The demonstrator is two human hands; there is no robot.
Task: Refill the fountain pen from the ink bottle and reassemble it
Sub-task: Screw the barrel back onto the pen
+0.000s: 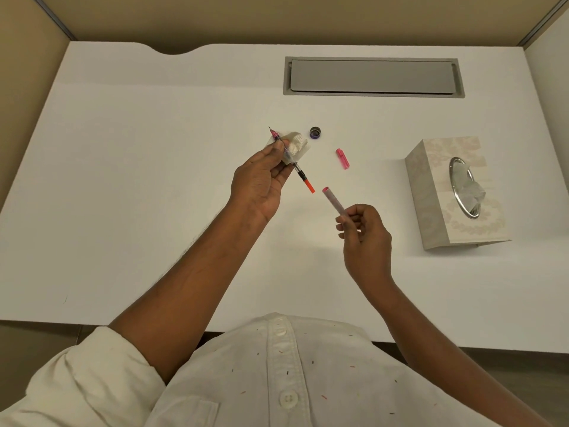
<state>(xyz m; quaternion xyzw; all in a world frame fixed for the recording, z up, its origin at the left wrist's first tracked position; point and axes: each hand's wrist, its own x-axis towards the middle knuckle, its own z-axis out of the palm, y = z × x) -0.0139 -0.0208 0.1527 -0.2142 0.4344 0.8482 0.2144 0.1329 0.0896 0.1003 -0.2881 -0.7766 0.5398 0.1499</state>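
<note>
Right hand [366, 238] pinching pink barrel [334, 202]; left hand [261, 180] pinching nib section [292, 161]; no legible writing.

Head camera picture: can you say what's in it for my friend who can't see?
Two bare hands work above a white desk: the left hand holds the pen's nib part with a tissue, and the right hand aims the barrel at its orange end. A pink cap, ink bottle and tissue box sit behind.

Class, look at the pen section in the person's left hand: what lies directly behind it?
Behind the pen section, held in the left hand, a crumpled white tissue shows. The hand and pen cover part of it, so anything beneath stays unseen.
</note>
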